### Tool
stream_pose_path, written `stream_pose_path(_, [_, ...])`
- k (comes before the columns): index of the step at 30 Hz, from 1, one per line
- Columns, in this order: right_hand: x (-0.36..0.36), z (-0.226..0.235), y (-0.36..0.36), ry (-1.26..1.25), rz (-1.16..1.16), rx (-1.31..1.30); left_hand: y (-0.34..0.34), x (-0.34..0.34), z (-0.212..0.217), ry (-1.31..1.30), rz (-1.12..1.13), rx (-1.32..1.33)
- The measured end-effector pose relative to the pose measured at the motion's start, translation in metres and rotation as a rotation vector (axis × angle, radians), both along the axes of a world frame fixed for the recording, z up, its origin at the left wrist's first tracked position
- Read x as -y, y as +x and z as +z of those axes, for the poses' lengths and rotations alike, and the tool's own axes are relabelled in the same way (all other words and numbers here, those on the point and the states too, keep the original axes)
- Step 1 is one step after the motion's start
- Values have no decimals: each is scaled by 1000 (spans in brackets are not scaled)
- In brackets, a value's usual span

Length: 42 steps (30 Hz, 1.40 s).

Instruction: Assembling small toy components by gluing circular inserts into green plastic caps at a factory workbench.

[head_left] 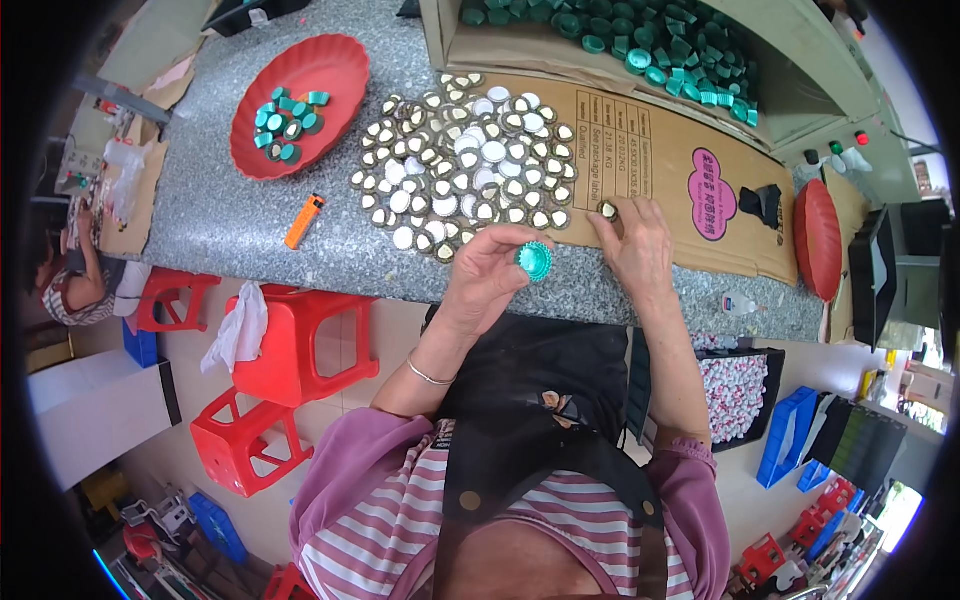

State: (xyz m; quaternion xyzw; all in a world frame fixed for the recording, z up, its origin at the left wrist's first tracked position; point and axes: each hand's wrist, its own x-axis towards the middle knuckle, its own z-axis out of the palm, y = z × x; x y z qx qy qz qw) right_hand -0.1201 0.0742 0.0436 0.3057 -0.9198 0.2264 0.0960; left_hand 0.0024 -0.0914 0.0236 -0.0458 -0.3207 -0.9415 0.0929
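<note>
My left hand (484, 278) pinches a green ridged cap (535, 261) between thumb and fingers, its hollow side facing up. The cap is held above the counter's front edge. My right hand (642, 250) rests over the cardboard sheet, its thumb and finger closed on a small round disc (609, 210) with a dark rim and a light patch. Left of it, many similar dark-rimmed discs (515, 187) lie spread over the counter and the cardboard. Plain white round pieces (493, 151) are mixed among them.
A red scalloped dish (345, 75) at the left holds several green caps. Beside it lies an orange lighter (304, 222). A bin (560, 48) of green caps stands at the back, above the flat cardboard (660, 130). Another red dish (818, 240) is at the right.
</note>
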Motion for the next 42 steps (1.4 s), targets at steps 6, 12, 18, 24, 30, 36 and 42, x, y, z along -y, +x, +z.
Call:
stream_pose_path(6, [-19,15,-4,-65,94,-43,-7,-4,0,33,-47,34])
stream_pose_path(12, [-21,7,-15,-30,288,182,-1,-11,-1,39,-117,115])
stream_pose_path(18, [-27,9,-2,-31,180,158,-3,-23,-1,98,-160,87])
stream_pose_path(24, [-55,5,49,-784,60,519,-11,-42,-8,54,-218,182])
stream_pose_path(30, [-64,12,67,-803,13,386,-20,-66,-16,1,-253,178])
stream_pose_path(36, [-63,16,69,-655,17,223,-21,-76,-19,-59,-270,135])
stream_pose_path(42, [-59,13,69,-662,6,224,-22,-73,-18,-97,-264,137])
